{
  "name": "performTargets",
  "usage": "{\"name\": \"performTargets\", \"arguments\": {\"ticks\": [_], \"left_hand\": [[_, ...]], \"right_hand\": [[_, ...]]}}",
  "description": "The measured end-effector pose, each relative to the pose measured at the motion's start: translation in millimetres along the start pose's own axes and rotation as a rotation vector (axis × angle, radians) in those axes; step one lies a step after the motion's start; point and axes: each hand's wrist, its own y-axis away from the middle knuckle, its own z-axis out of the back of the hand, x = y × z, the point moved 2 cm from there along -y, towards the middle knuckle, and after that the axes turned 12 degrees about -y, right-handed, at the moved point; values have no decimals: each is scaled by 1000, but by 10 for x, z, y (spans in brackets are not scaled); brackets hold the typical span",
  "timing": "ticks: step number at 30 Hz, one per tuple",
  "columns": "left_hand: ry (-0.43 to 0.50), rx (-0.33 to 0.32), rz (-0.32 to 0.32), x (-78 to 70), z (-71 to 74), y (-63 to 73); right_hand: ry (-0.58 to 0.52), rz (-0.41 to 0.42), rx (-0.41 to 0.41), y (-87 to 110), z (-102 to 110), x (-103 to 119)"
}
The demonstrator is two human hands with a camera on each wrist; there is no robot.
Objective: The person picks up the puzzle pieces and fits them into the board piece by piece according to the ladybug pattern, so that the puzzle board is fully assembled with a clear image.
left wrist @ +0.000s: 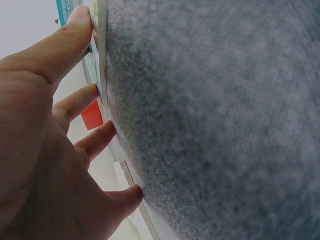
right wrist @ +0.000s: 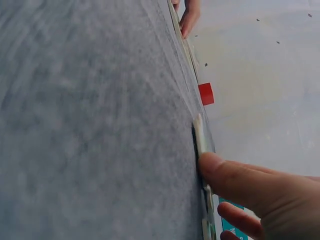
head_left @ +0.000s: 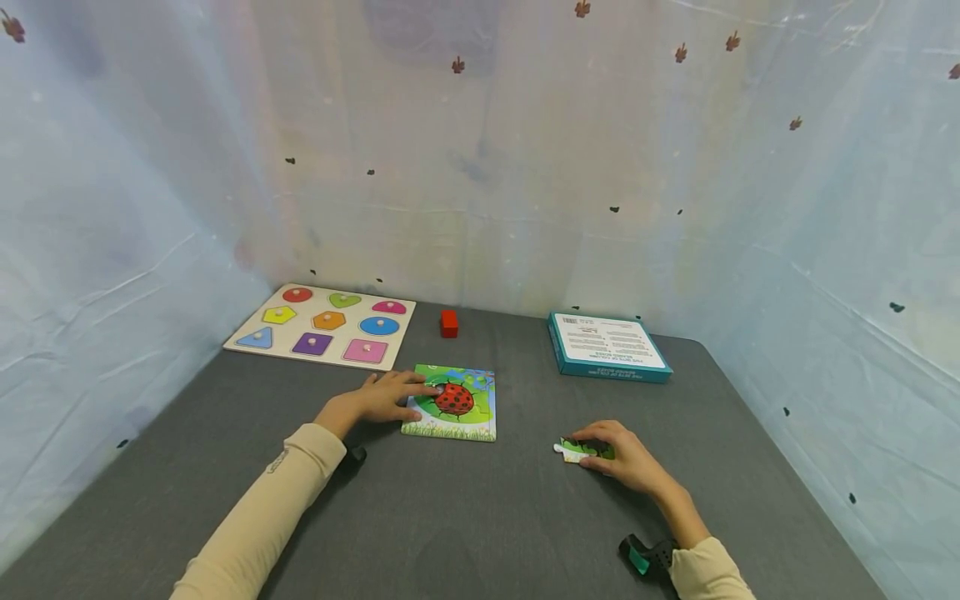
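A square ladybug picture puzzle (head_left: 476, 417) lies on the grey table. My left hand (head_left: 386, 397) rests at its left side with the fingers spread, thumb and fingertips touching the picture. In the left wrist view the left thumb (left wrist: 65, 45) lies along the puzzle's edge, and the other fingertips point down to the tabletop. To the right of the puzzle, my right hand (head_left: 618, 454) pinches a green and white jigsaw piece (head_left: 574, 451) between thumb and fingers, low over the table. The right wrist view shows this thin piece (right wrist: 200, 132) edge-on, its far part hidden behind the thumb.
A shape board (head_left: 341, 323) with knobbed coloured shapes lies at the back left. A small red block (head_left: 448, 323) stands behind the puzzle. The flat teal box (head_left: 613, 373) sits at the back right. Pale plastic sheeting (head_left: 480, 167) walls in the table (head_left: 465, 517).
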Motion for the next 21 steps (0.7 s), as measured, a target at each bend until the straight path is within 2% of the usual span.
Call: {"name": "performTargets", "arguments": {"ticks": [4, 9, 15, 21], "left_hand": [[0, -2, -1, 13, -11, -5], [-11, -6, 1, 22, -25, -12], [1, -4, 8, 13, -26, -10], [3, 8, 41, 4, -34, -26]], "right_hand": [[-36, 47, 0, -105, -31, 59], [-97, 102, 0, -348, -143, 194], [-78, 107, 11, -694, -387, 407], [-67, 120, 18, -1004, -708, 564]]}}
